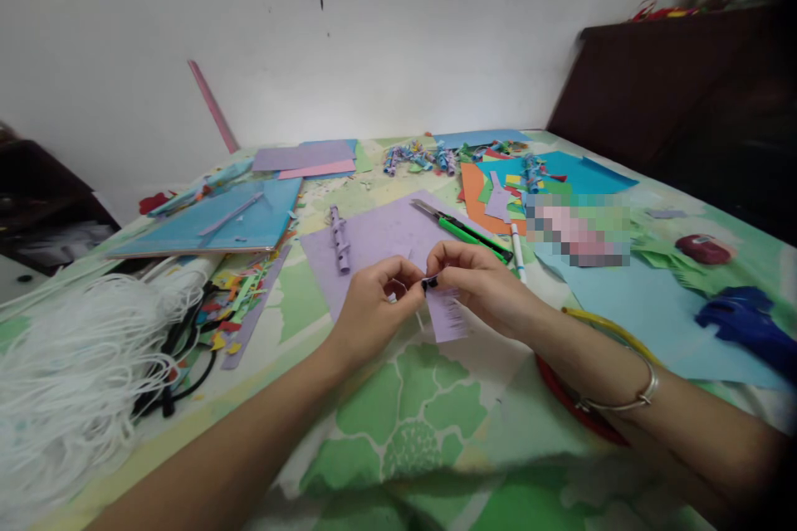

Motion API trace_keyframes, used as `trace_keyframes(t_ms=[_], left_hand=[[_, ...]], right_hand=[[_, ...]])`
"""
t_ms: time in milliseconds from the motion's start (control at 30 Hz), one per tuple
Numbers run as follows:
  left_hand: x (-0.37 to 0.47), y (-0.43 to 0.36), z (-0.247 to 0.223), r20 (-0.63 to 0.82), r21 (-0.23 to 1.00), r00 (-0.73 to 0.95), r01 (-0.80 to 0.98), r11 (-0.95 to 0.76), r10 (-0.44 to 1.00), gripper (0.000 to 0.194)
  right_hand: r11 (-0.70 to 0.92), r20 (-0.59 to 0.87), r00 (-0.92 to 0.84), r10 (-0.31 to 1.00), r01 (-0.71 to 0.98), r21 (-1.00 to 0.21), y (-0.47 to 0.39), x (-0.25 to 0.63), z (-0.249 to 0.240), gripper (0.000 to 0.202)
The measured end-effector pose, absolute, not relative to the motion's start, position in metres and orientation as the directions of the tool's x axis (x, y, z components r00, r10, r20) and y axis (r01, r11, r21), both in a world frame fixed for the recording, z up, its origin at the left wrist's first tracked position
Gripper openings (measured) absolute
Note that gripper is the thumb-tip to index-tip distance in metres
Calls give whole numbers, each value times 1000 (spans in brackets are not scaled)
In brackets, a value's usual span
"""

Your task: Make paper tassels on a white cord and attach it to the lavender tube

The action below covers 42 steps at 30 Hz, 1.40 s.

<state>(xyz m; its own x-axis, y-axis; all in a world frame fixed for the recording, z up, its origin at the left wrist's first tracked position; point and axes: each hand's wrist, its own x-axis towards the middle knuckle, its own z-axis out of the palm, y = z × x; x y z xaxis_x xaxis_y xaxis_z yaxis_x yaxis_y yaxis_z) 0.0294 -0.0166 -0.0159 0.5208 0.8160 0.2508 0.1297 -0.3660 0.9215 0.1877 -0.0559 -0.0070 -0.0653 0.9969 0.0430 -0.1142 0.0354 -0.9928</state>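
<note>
My left hand [381, 292] and my right hand [482, 286] meet over the near edge of a purple paper sheet [379, 236]. Both pinch the top end of a small purple paper strip [447, 322], whose right side is cut into a fine fringe. A thin white piece hangs below my left fingertips; its kind is unclear. Left of the hands, a rolled purple paper tube [340, 242] with curled bits lies on the sheet. Beyond my right hand rest a green utility knife [470, 237] and a white marker [519, 254].
White cord [80, 373] is heaped at left, beside paper scraps [233, 299] and a blue folder [205, 220]. Decorated paper tubes [423, 158] lie at the back. Coloured sheets, a dark blue object [747, 319] and a red object [703, 248] are at right. A yellow-red ring [582, 398] lies beneath my right forearm.
</note>
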Motion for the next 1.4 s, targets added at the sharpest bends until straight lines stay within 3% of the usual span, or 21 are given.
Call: trace_keyframes(t_ms=[400, 600, 833, 1233, 1400], left_hand=[[30, -21, -13, 231, 953, 490, 61, -297, 841, 5], [30, -22, -14, 329, 895, 447, 132, -425, 832, 7], [28, -20, -17, 420, 822, 427, 193, -535, 801, 8], [28, -20, -17, 453, 781, 435, 227, -582, 778, 8], [27, -21, -15, 498, 746, 423, 236, -623, 757, 10]], right_hand=[[127, 133, -59, 989, -94, -987, -57, 186, -11, 9], [105, 110, -76, 991, -64, -992, -58, 186, -8, 2], [161, 138, -111, 984, 227, -961, -57, 187, -6, 25], [143, 132, -90, 987, 129, -981, -58, 186, -5, 19], [205, 191, -84, 978, 204, -957, -57, 189, -7, 18]])
